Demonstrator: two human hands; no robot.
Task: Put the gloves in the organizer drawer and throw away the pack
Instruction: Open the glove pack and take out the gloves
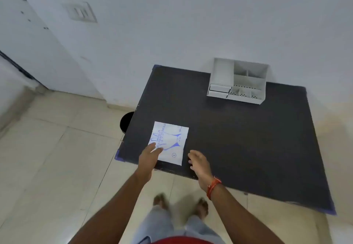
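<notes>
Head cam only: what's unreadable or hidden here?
- Black bin, head view: mostly hidden under the table edge.
- Organizer drawers: too small to tell contents.
- Glove pack print: partly blurred; left hand covers its corner.
- Right hand: motion-blurred.

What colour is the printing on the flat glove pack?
Blue, on the white flat glove pack; head view shows it.

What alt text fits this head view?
Two bare hands reach for a white glove pack lying flat on a dark table: the left hand touches it, the right hand hovers beside. A grey organizer sits at the far edge.
</notes>
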